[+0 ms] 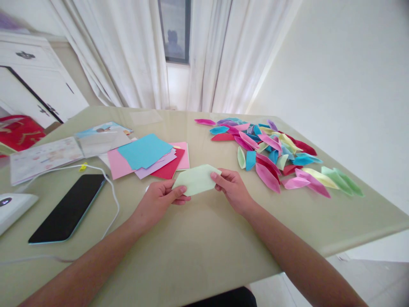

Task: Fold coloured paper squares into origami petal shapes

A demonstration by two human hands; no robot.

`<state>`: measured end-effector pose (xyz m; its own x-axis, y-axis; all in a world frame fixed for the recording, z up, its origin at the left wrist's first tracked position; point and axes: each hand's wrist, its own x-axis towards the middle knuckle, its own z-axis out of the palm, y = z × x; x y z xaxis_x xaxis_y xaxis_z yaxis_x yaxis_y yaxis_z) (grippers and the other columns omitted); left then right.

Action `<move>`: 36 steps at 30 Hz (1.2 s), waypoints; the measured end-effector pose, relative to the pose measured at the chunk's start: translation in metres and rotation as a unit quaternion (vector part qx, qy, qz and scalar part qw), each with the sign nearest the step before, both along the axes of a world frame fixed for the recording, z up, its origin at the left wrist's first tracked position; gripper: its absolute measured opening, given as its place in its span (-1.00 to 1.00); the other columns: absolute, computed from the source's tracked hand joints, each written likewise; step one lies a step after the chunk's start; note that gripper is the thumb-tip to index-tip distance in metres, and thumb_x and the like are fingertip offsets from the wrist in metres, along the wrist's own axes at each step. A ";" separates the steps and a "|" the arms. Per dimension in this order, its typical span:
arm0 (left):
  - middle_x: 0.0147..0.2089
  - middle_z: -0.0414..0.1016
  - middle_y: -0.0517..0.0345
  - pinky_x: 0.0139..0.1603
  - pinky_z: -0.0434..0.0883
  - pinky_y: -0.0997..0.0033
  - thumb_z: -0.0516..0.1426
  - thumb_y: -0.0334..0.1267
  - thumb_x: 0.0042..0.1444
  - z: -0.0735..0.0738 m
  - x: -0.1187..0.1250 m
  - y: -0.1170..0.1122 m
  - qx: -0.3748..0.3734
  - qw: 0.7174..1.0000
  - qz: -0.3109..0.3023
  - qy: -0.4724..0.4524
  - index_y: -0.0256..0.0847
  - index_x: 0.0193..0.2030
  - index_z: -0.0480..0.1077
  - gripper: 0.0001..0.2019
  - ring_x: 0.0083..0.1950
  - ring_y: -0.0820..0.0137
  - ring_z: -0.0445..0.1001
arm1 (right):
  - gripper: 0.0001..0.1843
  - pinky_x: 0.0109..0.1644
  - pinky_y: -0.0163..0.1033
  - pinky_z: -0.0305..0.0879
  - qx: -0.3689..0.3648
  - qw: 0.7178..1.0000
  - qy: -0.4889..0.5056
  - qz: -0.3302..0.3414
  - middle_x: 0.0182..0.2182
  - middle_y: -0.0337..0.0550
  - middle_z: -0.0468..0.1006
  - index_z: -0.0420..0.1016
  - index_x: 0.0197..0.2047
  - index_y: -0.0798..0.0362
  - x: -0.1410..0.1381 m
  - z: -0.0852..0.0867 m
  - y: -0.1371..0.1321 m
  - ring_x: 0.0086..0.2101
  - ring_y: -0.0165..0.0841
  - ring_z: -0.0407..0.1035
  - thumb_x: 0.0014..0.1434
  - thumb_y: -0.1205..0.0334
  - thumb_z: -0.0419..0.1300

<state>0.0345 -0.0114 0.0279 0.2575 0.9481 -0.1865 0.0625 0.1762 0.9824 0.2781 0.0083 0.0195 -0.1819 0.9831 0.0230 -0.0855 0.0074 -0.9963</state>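
Note:
A pale green sheet of folded paper [196,179] is held up above the table between my two hands. My left hand [162,194] pinches its left corner, thumb on top and fingers underneath. At the opposite corner my right hand [231,187] grips it the same way. The paper has slanted corners and looks flat. Just beyond it lies a loose stack of coloured sheets, with a blue sheet [145,151] on top and a red sheet [171,164] beneath. To the right spreads a heap of folded paper boats [268,177] in many colours.
A black phone [68,209] and a white cable [115,196] lie at the left, beside a white device [14,209]. Behind them are a printed booklet [44,157] and a clear plastic sleeve [104,143]. The table's edge [364,236] runs along the right.

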 end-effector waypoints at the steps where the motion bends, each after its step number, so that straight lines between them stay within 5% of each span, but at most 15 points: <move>1: -0.20 0.74 -0.01 -0.12 0.65 0.24 0.37 0.16 0.06 0.000 -0.001 0.001 0.000 1.000 0.001 0.004 -0.24 -0.15 0.63 -0.53 -0.19 0.17 0.72 | -0.60 -0.41 -0.32 0.11 0.002 1.000 -0.005 0.014 -0.48 -0.26 0.43 0.63 -0.34 0.08 0.000 0.001 0.000 -0.48 -0.45 0.19 0.16 -0.13 0.44; 13: -0.10 0.74 -0.03 -0.05 0.63 0.21 0.41 0.14 0.01 0.000 -0.004 0.002 -0.015 1.000 0.019 -0.021 -0.24 -0.06 0.64 -0.49 -0.12 0.16 0.71 | -0.68 -0.34 -0.28 0.29 -0.002 0.999 -0.019 0.037 -0.48 -0.23 0.58 0.68 -0.31 0.07 -0.001 0.004 0.004 -0.45 -0.40 0.37 0.01 0.01 0.54; 19: -0.05 0.73 -0.02 -0.07 0.64 0.23 0.37 0.14 0.08 -0.002 -0.011 0.009 0.014 0.999 0.029 0.000 -0.22 -0.01 0.63 -0.50 -0.11 0.18 0.70 | -0.75 -0.35 -0.31 0.27 0.004 1.000 0.003 -0.030 -0.45 -0.20 0.61 0.69 -0.28 0.05 0.003 0.003 0.006 -0.44 -0.42 0.35 0.06 0.07 0.51; 23: -0.11 0.74 -0.01 -0.09 0.62 0.24 0.35 0.12 0.11 -0.003 -0.010 0.008 0.034 0.999 0.016 0.019 -0.23 -0.01 0.62 -0.52 -0.15 0.19 0.69 | -0.65 -0.32 -0.29 0.31 -0.007 1.000 0.013 0.022 -0.34 -0.17 0.62 0.63 -0.15 0.04 0.000 0.004 0.004 -0.41 -0.42 0.37 0.17 -0.05 0.44; 26: -0.13 0.73 0.01 -0.10 0.60 0.25 0.34 0.09 0.13 -0.002 -0.009 0.006 0.056 0.998 -0.013 0.029 -0.22 -0.02 0.61 -0.56 -0.17 0.20 0.67 | -0.55 -0.32 -0.31 0.33 -0.004 0.999 0.016 0.035 -0.25 -0.21 0.59 0.55 -0.07 -0.02 -0.003 0.005 0.001 -0.36 -0.40 0.41 0.07 -0.03 0.52; 32: -0.10 0.71 0.02 -0.12 0.59 0.25 0.36 0.05 0.10 -0.001 -0.006 0.004 0.058 0.997 -0.056 0.010 -0.20 -0.03 0.60 -0.58 -0.18 0.20 0.64 | -0.71 -0.14 -0.26 0.40 0.046 0.998 0.034 0.021 -0.18 -0.19 0.61 0.62 -0.23 -0.01 -0.003 0.006 0.002 -0.20 -0.33 0.46 0.08 0.04 0.53; 36: -0.14 0.70 0.03 -0.10 0.58 0.22 0.34 0.04 0.11 -0.002 -0.006 0.004 0.061 0.996 -0.065 0.017 -0.20 -0.07 0.60 -0.62 -0.16 0.18 0.64 | -0.74 -0.22 -0.25 0.36 0.029 1.000 0.008 -0.006 -0.38 -0.20 0.62 0.69 -0.33 0.03 0.000 0.006 0.002 -0.34 -0.35 0.44 0.09 0.01 0.51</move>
<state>0.0288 -0.0073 0.0262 0.3745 0.9236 -0.0821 0.1100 0.0437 0.9930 0.2779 0.0105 0.0256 -0.1694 0.9820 0.0832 -0.1015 0.0666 -0.9926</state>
